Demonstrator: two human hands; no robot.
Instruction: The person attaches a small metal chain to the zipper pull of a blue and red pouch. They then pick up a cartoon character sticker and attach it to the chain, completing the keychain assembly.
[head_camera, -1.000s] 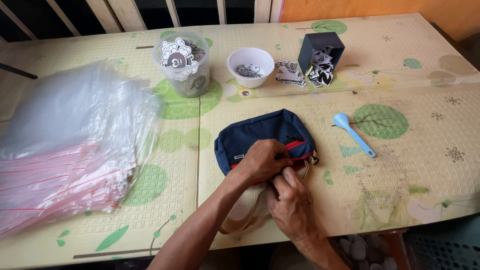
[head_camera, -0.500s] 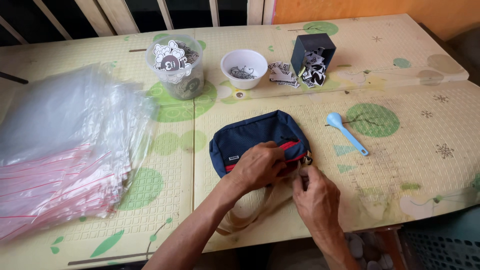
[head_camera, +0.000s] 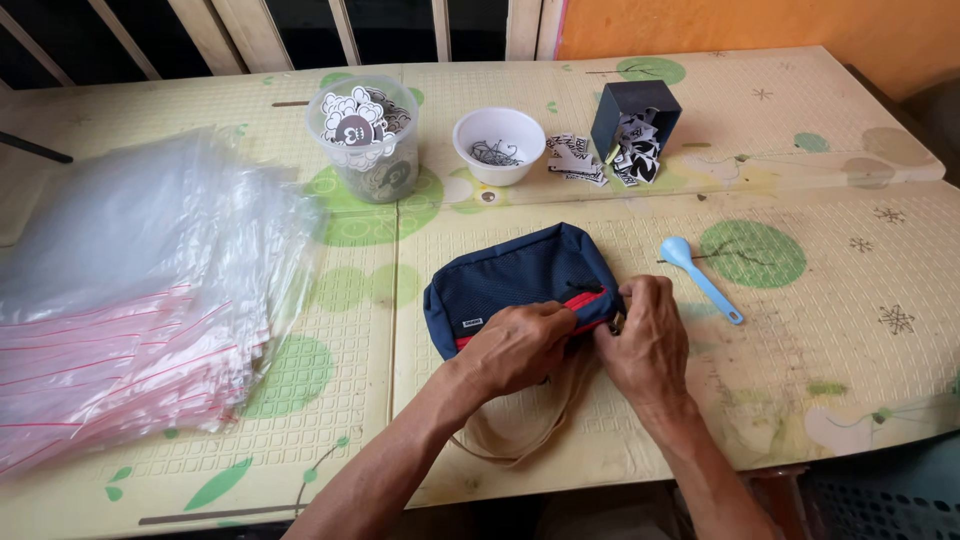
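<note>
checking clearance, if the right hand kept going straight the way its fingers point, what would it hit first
The right hand points up-left, already touching the navy pouch at its red zipper, so the pouch comes first.

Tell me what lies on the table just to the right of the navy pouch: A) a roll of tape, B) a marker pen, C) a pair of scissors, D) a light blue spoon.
D: a light blue spoon lies flat on the table, just right of the navy pouch that the left hand and right hand both grip at its red-trimmed edge.
</note>
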